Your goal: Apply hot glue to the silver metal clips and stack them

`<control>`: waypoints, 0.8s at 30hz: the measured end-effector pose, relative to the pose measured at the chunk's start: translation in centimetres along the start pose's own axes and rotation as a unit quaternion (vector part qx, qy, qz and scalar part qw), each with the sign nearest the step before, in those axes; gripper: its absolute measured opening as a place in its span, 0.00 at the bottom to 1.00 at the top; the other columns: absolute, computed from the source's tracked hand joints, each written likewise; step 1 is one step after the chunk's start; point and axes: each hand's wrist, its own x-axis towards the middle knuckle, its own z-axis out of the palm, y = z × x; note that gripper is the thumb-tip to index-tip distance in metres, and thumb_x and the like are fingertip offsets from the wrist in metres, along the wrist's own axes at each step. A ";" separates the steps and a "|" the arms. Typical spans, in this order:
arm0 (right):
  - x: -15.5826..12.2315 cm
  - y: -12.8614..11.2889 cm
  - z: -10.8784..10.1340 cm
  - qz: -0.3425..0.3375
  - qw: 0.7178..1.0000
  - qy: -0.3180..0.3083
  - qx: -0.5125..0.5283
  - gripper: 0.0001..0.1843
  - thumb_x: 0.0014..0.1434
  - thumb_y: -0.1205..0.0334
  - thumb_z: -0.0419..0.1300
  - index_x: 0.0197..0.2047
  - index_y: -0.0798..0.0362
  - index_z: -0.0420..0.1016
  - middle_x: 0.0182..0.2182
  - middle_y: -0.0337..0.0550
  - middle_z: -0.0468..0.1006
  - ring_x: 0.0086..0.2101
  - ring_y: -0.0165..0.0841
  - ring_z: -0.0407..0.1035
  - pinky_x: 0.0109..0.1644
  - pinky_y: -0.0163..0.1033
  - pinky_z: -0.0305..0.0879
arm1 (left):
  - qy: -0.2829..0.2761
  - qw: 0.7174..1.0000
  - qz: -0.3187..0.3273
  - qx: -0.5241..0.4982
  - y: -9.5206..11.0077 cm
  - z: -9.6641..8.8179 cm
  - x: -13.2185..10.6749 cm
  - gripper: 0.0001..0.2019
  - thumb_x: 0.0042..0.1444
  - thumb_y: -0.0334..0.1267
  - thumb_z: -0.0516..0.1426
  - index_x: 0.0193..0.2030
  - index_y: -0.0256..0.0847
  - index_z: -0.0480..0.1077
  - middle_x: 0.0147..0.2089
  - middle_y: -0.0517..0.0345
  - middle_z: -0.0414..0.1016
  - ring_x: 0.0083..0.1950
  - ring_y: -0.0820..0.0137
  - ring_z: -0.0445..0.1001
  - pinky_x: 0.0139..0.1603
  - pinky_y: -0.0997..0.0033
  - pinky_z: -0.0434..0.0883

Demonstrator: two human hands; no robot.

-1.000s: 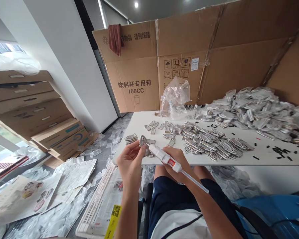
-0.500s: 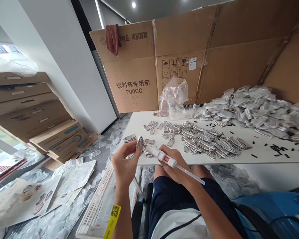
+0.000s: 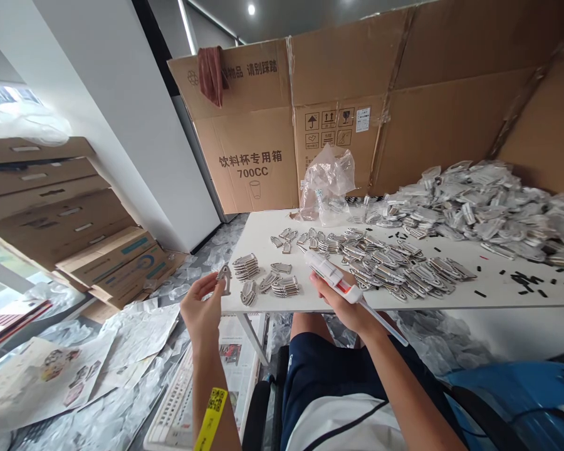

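Note:
My left hand (image 3: 201,307) is raised beyond the near-left table corner, pinching a small silver metal clip (image 3: 224,279) between thumb and fingers. My right hand (image 3: 343,304) grips a white plastic applicator (image 3: 331,274) with a red window and a thin clear tube. Its upper end is over the white table (image 3: 263,241). Small stacks of silver metal clips (image 3: 285,287) lie between my hands, and a larger spread (image 3: 388,266) sits just beyond my right hand.
A heap of plastic-bagged metal parts (image 3: 479,210) lies at the far right, with loose black bits (image 3: 524,280) in front. A clear plastic bag (image 3: 326,185) stands against tall cardboard sheets (image 3: 348,119). Newspaper (image 3: 235,351) and plastic waste cover the floor at left.
My hands have moved apart. The left hand has gone left with the metal clip, and the right hand has shifted right with the applicator, whose upper end now points further away.

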 end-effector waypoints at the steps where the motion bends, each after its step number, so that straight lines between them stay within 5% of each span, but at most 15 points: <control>1: 0.1 0.2 0.0 0.005 1.000 0.003 0.007 0.26 0.70 0.38 0.62 0.29 0.48 0.66 0.24 0.35 0.65 0.27 0.33 0.60 0.31 0.40 0.57 | 0.005 1.000 -0.005 0.027 -0.9 -0.2 0.5 0.20 0.49 0.46 0.71 0.48 0.39 0.85 0.44 0.46 0.89 0.48 0.53 0.86 0.47 0.57 0.84; 6: 0.4 1.1 -0.1 0.021 0.999 0.019 0.024 0.26 0.68 0.36 0.64 0.30 0.49 0.70 0.25 0.37 0.68 0.28 0.33 0.63 0.31 0.39 0.61 | -0.009 0.993 -0.041 0.107 -3.8 -0.3 1.7 0.12 0.46 0.41 0.70 0.38 0.41 0.84 0.34 0.50 0.88 0.43 0.51 0.86 0.44 0.57 0.81; 12: 0.9 2.3 -0.2 0.028 0.998 0.042 0.047 0.25 0.66 0.36 0.66 0.33 0.49 0.73 0.25 0.36 0.70 0.27 0.32 0.63 0.27 0.37 0.57 | -0.034 0.980 -0.052 0.187 -3.8 0.3 1.6 0.07 0.46 0.40 0.69 0.35 0.46 0.84 0.34 0.51 0.88 0.45 0.48 0.86 0.50 0.53 0.77; 17: 1.5 2.8 -0.1 0.033 0.990 0.093 0.100 0.26 0.62 0.34 0.69 0.35 0.50 0.74 0.23 0.34 0.70 0.22 0.29 0.57 0.24 0.38 0.51 | -0.001 0.974 -0.001 0.225 -2.0 0.4 0.7 0.08 0.52 0.42 0.66 0.36 0.43 0.83 0.38 0.43 0.85 0.51 0.40 0.80 0.60 0.42 0.71; 20: 1.8 2.9 0.0 0.029 0.982 0.127 0.136 0.24 0.63 0.37 0.69 0.33 0.49 0.72 0.23 0.33 0.67 0.21 0.28 0.54 0.24 0.38 0.50 | 0.007 0.978 0.068 0.200 0.0 1.2 -0.7 0.10 0.60 0.44 0.62 0.42 0.42 0.82 0.46 0.43 0.84 0.50 0.46 0.78 0.63 0.43 0.68; 24: 2.0 3.2 0.1 0.005 0.970 0.174 0.171 0.23 0.68 0.41 0.66 0.31 0.49 0.68 0.22 0.31 0.63 0.20 0.26 0.52 0.24 0.39 0.48 | -0.102 0.978 0.147 0.112 3.1 4.1 -4.9 0.10 0.65 0.46 0.61 0.43 0.45 0.82 0.40 0.51 0.85 0.38 0.59 0.78 0.50 0.58 0.75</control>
